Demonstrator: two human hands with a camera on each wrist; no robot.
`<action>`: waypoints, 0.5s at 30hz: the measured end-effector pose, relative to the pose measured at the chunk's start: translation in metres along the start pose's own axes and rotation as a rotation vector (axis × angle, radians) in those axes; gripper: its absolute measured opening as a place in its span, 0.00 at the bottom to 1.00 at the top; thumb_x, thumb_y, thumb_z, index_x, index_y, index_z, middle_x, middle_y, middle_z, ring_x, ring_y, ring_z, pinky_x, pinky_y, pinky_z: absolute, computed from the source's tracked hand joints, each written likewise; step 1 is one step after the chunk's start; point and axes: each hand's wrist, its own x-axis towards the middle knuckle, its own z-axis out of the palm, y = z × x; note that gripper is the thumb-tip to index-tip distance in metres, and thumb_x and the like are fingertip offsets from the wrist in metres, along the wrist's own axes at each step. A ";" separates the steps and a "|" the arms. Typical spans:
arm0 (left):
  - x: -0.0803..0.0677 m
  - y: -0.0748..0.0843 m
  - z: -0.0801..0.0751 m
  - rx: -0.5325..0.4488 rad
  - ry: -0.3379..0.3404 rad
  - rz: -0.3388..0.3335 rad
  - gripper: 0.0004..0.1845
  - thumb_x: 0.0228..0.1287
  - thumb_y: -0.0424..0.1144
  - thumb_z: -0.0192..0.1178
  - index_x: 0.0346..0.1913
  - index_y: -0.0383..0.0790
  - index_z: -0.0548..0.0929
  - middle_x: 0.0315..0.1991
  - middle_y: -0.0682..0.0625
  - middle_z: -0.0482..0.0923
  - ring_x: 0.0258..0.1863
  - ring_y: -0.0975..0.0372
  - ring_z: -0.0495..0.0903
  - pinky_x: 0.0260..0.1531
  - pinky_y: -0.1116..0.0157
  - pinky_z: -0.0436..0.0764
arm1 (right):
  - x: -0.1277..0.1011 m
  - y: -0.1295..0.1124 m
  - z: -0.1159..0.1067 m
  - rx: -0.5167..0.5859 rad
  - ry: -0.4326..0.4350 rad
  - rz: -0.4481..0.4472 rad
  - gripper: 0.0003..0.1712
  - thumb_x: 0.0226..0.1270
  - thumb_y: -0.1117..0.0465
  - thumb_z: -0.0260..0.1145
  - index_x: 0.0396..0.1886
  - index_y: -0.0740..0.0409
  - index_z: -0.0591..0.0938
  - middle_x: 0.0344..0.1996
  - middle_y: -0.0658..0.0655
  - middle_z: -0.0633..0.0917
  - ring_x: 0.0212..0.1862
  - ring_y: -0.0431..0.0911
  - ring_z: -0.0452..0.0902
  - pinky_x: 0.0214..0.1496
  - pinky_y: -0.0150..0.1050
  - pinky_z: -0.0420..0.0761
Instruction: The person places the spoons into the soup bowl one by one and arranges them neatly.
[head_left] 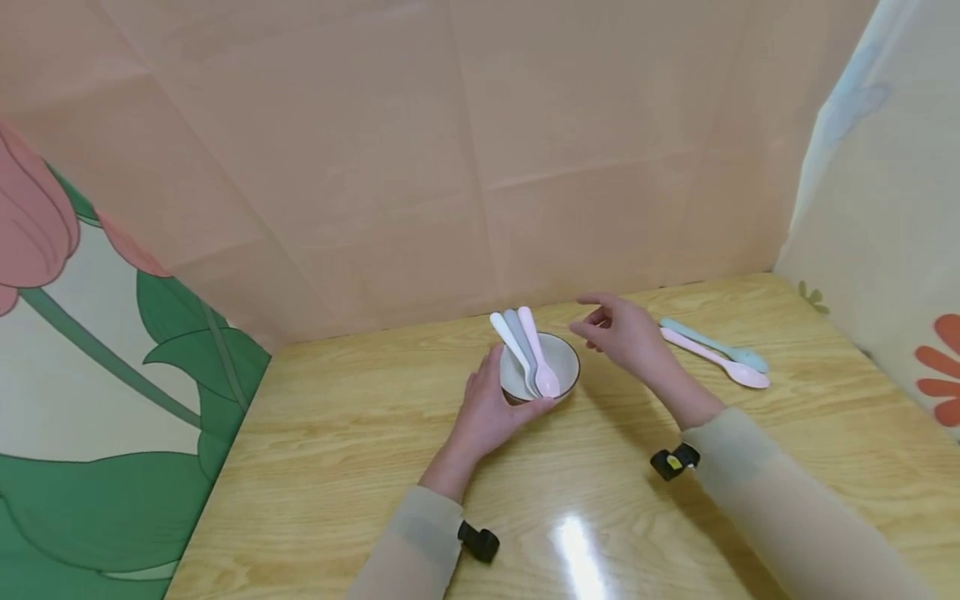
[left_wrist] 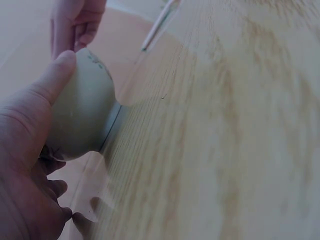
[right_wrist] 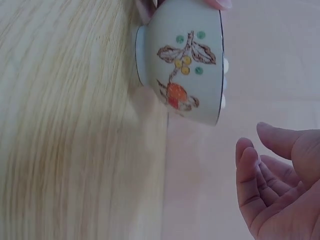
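My left hand [head_left: 483, 414] grips a small white bowl [head_left: 562, 358] by its left side, thumb along the near rim. In the right wrist view the bowl [right_wrist: 192, 90] shows a painted fruit-and-leaf pattern and a dark rim. Three spoons lean in it: a white spoon [head_left: 512, 340], a grey spoon [head_left: 517, 325] and a pink spoon [head_left: 548, 382], handles pointing to the back. Just right of the bowl, my right hand [head_left: 628, 340] hovers apart from it, fingers loosely bent and holding nothing. The left wrist view shows the left thumb against the bowl [left_wrist: 87, 110].
Right of the right hand, another pink spoon [head_left: 746, 375] and a teal spoon [head_left: 750, 358] lie side by side on the wooden table [head_left: 337, 467]. A pinkish-tan covering [head_left: 375, 167] stands behind the table, with flower-printed panels on both sides.
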 end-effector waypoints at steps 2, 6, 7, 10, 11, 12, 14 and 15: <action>-0.001 0.000 0.000 -0.002 -0.004 -0.007 0.60 0.58 0.65 0.83 0.84 0.49 0.60 0.73 0.48 0.75 0.69 0.53 0.74 0.70 0.47 0.71 | -0.001 0.001 -0.004 -0.011 0.006 -0.008 0.32 0.81 0.53 0.73 0.78 0.59 0.78 0.46 0.60 0.92 0.41 0.56 0.90 0.37 0.43 0.81; -0.001 0.000 0.000 -0.006 -0.004 -0.005 0.59 0.58 0.65 0.82 0.84 0.48 0.60 0.73 0.47 0.75 0.69 0.53 0.74 0.71 0.47 0.69 | -0.003 0.005 -0.012 -0.039 0.010 -0.012 0.32 0.81 0.52 0.73 0.77 0.59 0.78 0.47 0.60 0.92 0.41 0.56 0.90 0.37 0.44 0.81; -0.001 0.000 0.000 -0.007 -0.004 -0.003 0.59 0.58 0.65 0.82 0.84 0.48 0.60 0.73 0.47 0.75 0.69 0.53 0.75 0.71 0.47 0.69 | -0.004 0.006 -0.014 -0.044 0.009 -0.010 0.32 0.81 0.51 0.73 0.77 0.59 0.78 0.47 0.60 0.92 0.42 0.56 0.90 0.37 0.44 0.81; 0.000 0.000 0.000 -0.009 -0.003 0.003 0.59 0.59 0.65 0.82 0.84 0.48 0.60 0.72 0.48 0.75 0.69 0.54 0.75 0.73 0.47 0.67 | -0.007 0.012 -0.021 -0.056 0.006 -0.008 0.33 0.81 0.50 0.73 0.78 0.59 0.78 0.49 0.60 0.92 0.43 0.56 0.90 0.38 0.44 0.81; 0.000 0.000 0.000 -0.010 -0.003 0.005 0.59 0.59 0.65 0.82 0.84 0.48 0.60 0.72 0.48 0.75 0.69 0.54 0.75 0.73 0.47 0.66 | -0.007 0.014 -0.023 -0.059 0.006 -0.011 0.34 0.81 0.50 0.73 0.78 0.59 0.77 0.49 0.60 0.92 0.43 0.55 0.90 0.38 0.44 0.81; 0.000 0.000 0.000 -0.010 -0.002 0.005 0.59 0.58 0.65 0.82 0.84 0.48 0.60 0.72 0.48 0.75 0.69 0.54 0.75 0.73 0.47 0.67 | -0.008 0.016 -0.026 -0.063 0.006 -0.010 0.34 0.81 0.49 0.73 0.78 0.60 0.77 0.50 0.61 0.92 0.43 0.55 0.90 0.38 0.44 0.81; 0.000 0.000 0.001 -0.013 -0.001 0.007 0.59 0.58 0.65 0.82 0.84 0.48 0.61 0.72 0.48 0.75 0.68 0.54 0.75 0.72 0.47 0.67 | -0.009 0.021 -0.031 -0.072 0.007 -0.011 0.35 0.81 0.48 0.73 0.78 0.61 0.77 0.50 0.61 0.91 0.43 0.55 0.90 0.38 0.44 0.81; 0.000 0.000 0.001 -0.013 0.001 0.007 0.59 0.58 0.65 0.82 0.84 0.48 0.61 0.72 0.48 0.75 0.68 0.54 0.75 0.72 0.47 0.68 | -0.010 0.023 -0.033 -0.077 0.005 -0.011 0.36 0.81 0.47 0.73 0.78 0.61 0.77 0.51 0.62 0.91 0.43 0.56 0.90 0.38 0.44 0.81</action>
